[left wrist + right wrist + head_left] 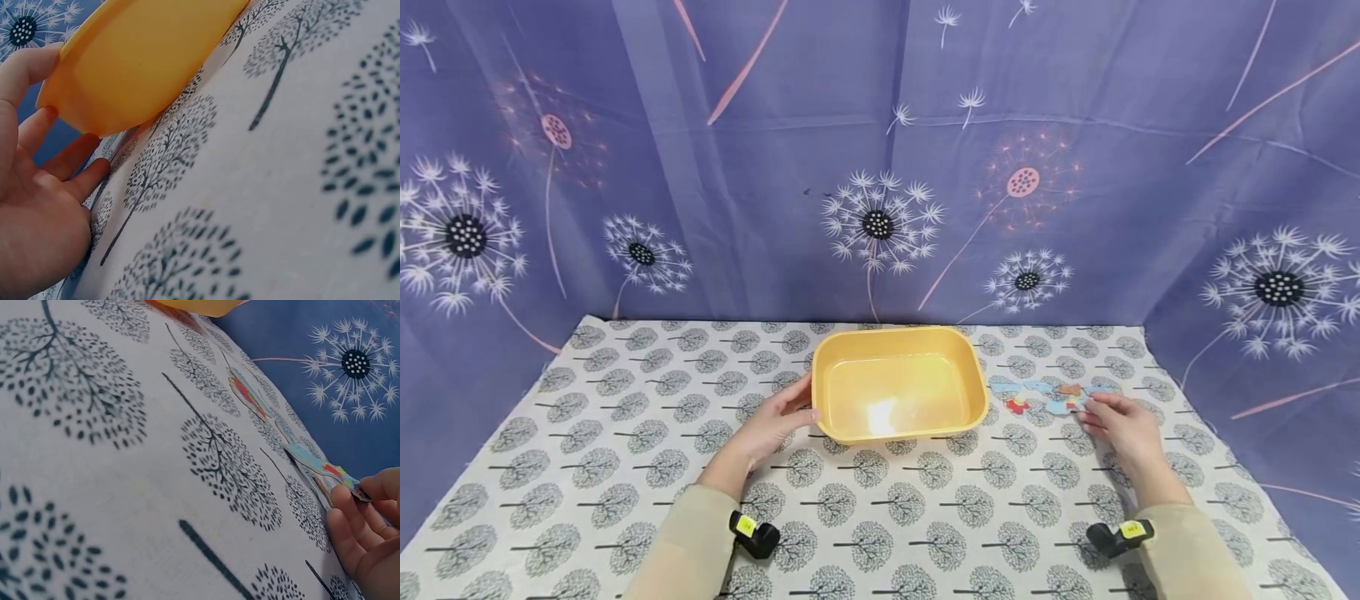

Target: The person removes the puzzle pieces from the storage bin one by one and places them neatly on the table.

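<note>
A yellow plastic basin [895,383] rests on the cloth in the middle of the head view, its inside bare. My left hand [778,421] grips its left end, thumb over the rim and fingers against the outer wall. To the right of the basin lie several thin, flat puzzle pieces, among them a red one [1017,406] and a light blue one [1005,387]. Between thumb and fingers, my right hand [1123,429] pinches a colourful puzzle piece [359,491] at the right of this group. My fingers partly cover that piece.
A white cloth with a grey tree print [662,492] covers the table. Purple fabric with dandelions [760,167] hangs behind it and at both sides. Each wrist wears a small black camera, the left one [756,537] and the right one [1116,537].
</note>
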A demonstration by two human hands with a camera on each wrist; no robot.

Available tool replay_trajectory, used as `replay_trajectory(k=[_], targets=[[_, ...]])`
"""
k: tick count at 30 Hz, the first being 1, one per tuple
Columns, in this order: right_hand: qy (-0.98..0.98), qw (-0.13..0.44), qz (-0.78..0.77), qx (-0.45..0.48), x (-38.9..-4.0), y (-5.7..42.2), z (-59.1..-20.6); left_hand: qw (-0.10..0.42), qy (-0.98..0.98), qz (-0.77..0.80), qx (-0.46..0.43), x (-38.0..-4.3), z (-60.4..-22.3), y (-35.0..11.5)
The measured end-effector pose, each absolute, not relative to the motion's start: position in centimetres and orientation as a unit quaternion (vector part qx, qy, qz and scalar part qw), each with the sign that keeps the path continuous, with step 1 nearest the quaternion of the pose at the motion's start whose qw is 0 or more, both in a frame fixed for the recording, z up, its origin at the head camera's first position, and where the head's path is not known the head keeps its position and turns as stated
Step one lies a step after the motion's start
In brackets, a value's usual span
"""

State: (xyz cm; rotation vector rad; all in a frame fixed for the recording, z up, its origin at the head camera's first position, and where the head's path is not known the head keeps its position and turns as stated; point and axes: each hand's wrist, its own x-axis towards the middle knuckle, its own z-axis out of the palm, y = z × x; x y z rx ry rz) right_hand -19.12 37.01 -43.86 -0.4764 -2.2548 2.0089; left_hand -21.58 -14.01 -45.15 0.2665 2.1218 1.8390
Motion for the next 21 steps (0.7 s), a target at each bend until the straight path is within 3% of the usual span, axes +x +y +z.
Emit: replay_trajectory(k=[11,21], targets=[[-0.836,0.009,0.515,-0.187,-18.6,37.2,-43.9,0.163,0.757,0.629,0.069,-21.5,-44.9,-13.8],[-0.876,0.050,0.454,-0.154,-18.8,36.3,-42.3,0.149,0.803,0.573,0.059,-21.5,-44.4,-13.9]])
